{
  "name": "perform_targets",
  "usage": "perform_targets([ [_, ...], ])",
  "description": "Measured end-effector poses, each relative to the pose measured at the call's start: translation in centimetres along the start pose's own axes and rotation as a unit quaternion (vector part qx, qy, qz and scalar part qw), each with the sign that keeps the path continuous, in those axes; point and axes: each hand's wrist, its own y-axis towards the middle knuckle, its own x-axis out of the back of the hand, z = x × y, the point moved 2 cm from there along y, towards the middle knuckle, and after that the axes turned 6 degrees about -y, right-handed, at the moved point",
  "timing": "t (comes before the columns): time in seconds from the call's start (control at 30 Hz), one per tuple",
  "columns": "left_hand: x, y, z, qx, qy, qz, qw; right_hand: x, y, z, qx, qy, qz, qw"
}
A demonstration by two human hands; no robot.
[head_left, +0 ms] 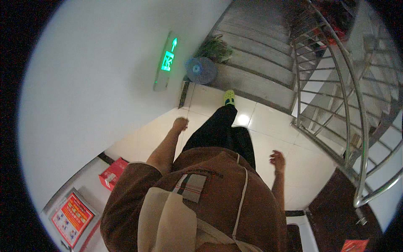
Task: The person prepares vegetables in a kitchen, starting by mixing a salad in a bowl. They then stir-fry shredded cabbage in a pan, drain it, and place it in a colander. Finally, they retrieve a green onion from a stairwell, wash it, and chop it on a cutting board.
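My left hand hangs at my left side near the white wall, its fingers curled in and nothing visible in them. On the other side, my right hand hangs over the floor tiles with loosely bent fingers, some apart, holding nothing I can see. Neither hand touches anything. Between them are my brown top and black trousers. One foot, in a yellow-green clog, is forward near the edge of grey stairs.
A translucent blue water jug and a leafy-looking bundle stand on the stairs by the wall. A metal railing borders the right. A lit green exit sign and a red box are on the left.
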Motion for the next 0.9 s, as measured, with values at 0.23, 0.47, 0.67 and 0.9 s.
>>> perform_targets([
  [0.23,-2.2,-1.0,-27.5,-0.102,-0.153,-0.097,0.978,1.9,3.5,-1.2,-0.146,0.003,-0.058,0.988],
  [0.47,-0.7,8.2,-28.0,-0.170,-0.044,-0.233,0.956,0.1,13.8,14.1,-0.109,-0.095,-0.023,0.989],
  [0.67,0.1,7.3,-31.5,-0.142,0.028,-0.365,0.920,2.8,32.7,14.2,-0.121,-0.204,0.161,0.958],
  [0.9,-5.8,15.4,-34.0,-0.199,0.069,-0.392,0.896,-0.5,39.8,27.7,0.061,-0.128,0.017,0.990],
])
